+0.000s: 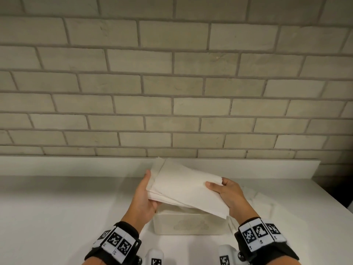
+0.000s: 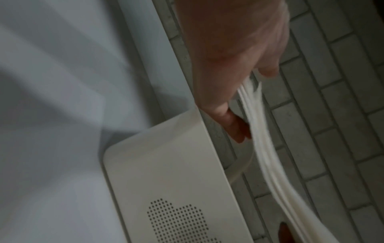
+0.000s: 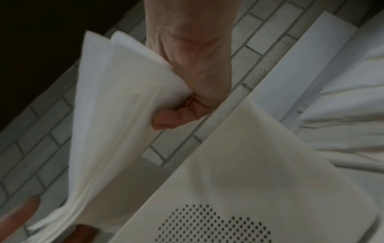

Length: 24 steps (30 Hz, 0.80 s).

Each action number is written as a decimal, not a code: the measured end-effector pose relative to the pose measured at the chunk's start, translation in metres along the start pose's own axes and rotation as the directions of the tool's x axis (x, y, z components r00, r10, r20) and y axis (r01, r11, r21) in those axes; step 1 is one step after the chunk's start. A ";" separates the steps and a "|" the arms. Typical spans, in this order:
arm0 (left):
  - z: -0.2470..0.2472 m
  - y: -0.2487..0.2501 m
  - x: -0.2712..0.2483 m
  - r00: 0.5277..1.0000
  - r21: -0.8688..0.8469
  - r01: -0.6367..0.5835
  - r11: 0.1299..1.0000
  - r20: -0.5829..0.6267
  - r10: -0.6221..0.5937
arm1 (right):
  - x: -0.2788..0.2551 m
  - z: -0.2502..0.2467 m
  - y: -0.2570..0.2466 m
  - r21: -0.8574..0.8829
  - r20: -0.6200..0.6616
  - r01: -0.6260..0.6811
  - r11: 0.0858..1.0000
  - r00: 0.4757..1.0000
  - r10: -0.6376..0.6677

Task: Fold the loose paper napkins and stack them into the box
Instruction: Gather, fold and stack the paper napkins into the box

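Both hands hold a stack of folded napkins just above the open box.

The left hand [image 1: 142, 199] grips the left end of the napkins [image 1: 186, 190], thumb along the top edge and fingers curled underneath; the left wrist view shows its fingers [image 2: 234, 126] under the layered edges. The right hand [image 1: 227, 194] pinches the right end, thumb on top and fingers below, and the right wrist view shows a finger [image 3: 172, 120] curled under the sheets. The stack tilts, its near right corner drooping over the box [image 1: 191, 223], a white container with a dotted pattern on its front wall, standing on the white counter [image 1: 57, 207] before a brick wall [image 1: 172, 83]. More paper shows inside the box, under the stack.
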<state>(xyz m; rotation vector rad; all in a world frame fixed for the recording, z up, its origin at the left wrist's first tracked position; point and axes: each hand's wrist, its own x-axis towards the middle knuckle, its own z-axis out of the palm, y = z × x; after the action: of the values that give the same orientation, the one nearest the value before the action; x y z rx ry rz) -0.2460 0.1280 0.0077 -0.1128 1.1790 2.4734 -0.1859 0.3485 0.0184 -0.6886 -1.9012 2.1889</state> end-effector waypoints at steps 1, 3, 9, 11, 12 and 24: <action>-0.002 0.002 -0.001 1.000 -0.003 0.003 1.000 -0.004 -0.003 | 0.001 0.003 0.002 -0.005 -0.011 -0.013 1.000 1.000 0.013; -0.010 0.007 -0.002 1.000 0.018 0.001 1.000 -0.024 0.000 | 0.004 0.009 0.004 -0.028 -0.017 -0.050 0.998 0.999 0.049; -0.038 0.024 0.005 0.982 0.078 -0.008 0.997 -0.190 0.023 | 0.013 0.021 0.007 -0.138 -0.004 -0.085 0.987 0.996 0.085; -0.040 0.029 0.006 0.978 0.138 0.009 0.990 -0.208 0.020 | 0.015 0.026 0.007 -0.155 -0.005 -0.091 0.984 0.996 0.091; -0.041 0.031 0.009 0.976 0.185 0.022 0.982 -0.218 0.019 | 0.016 0.029 0.007 -0.155 -0.002 -0.095 0.983 0.995 0.096; -0.045 0.066 0.037 0.937 0.659 0.190 0.727 -0.344 0.067 | 0.020 0.048 0.017 -0.363 0.037 -0.131 0.923 0.987 0.155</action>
<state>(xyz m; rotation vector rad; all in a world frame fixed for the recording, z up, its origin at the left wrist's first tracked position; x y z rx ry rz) -0.3099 0.0686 0.0180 -0.3804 2.1321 1.8320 -0.2214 0.3102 0.0016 -0.8469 -2.3901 1.9777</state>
